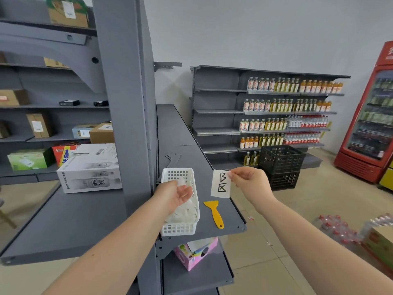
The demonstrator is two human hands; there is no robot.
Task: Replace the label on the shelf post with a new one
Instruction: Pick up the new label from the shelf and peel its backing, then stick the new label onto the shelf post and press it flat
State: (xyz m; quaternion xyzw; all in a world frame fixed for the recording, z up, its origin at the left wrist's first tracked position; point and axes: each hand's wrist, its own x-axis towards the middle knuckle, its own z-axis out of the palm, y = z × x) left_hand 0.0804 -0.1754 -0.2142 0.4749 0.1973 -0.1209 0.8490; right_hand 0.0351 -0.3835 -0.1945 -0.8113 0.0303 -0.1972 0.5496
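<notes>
My right hand (248, 182) pinches the top corner of a white label (221, 184) with black hand-drawn characters, holding it upright above the grey shelf (231, 211). My left hand (176, 193) hovers palm-up over a white plastic basket (180, 229) with something pale and thin at its fingertips; I cannot tell whether it grips it. The basket holds crumpled white material. A yellow scraper (215, 213) lies on the shelf just right of the basket. The tall grey shelf post (125, 103) rises to the left of both hands; no label shows on it.
A white bottle carton (91, 169) sits on the shelf left of the post. A pink box (195, 254) lies on the shelf below. Black crates (280, 165) stand on the floor beyond, with a drinks rack (285, 111) and a red cooler (372, 124) behind. Bottle packs (338, 228) lie at right.
</notes>
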